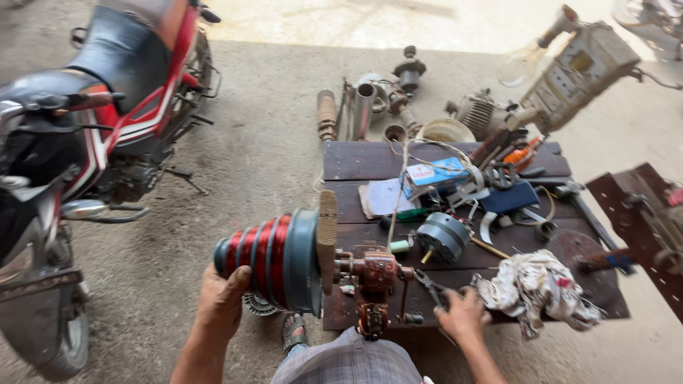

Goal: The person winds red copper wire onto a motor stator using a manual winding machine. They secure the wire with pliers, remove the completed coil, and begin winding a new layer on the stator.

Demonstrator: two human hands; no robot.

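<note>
1. Gripping the underside of a stepped winding former, the left hand is cupping its red wire-wound end, fingers curled up around the coil.
2. The former is sitting on the shaft of a rust-red hand winding machine, which is standing at the near edge of a low dark wooden board, just in front of the person's checked-cloth knee.
3. The right hand is resting on the board beside the machine's crank side, fingers closing over a pair of dark pliers; how tightly it is holding them I cannot tell.
4. A crumpled patterned rag is lying just right of that hand.
5. A grey round motor part is lying near the board's middle, with a blue box, papers and tape strips behind it.
6. Metal tubes and motor parts are lying on the concrete beyond the board.
7. A red and black motorcycle is standing well to the left.
</note>
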